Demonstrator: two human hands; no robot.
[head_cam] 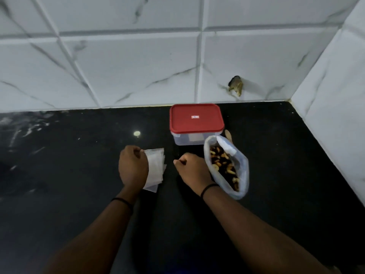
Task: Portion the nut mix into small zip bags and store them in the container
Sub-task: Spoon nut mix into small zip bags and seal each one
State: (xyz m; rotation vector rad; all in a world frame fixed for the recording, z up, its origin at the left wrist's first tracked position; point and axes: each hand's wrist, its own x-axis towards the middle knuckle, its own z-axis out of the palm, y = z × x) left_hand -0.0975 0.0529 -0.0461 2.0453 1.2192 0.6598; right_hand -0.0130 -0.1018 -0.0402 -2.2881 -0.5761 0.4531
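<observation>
The left hand (pixel 133 167) rests curled on the stack of small zip bags (pixel 155 168), seemingly picking one off. The right hand (pixel 192 169), loosely clenched and empty, hovers left of the open nut-mix bag (pixel 227 167). Behind, the red-lidded container (pixel 196 123) waits closed.

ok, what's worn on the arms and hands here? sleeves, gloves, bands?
Both forearms are bare: no sleeves in view and no gloves. The left hand and right hand each have a thin black band at the wrist. No rings or watch can be seen.
</observation>
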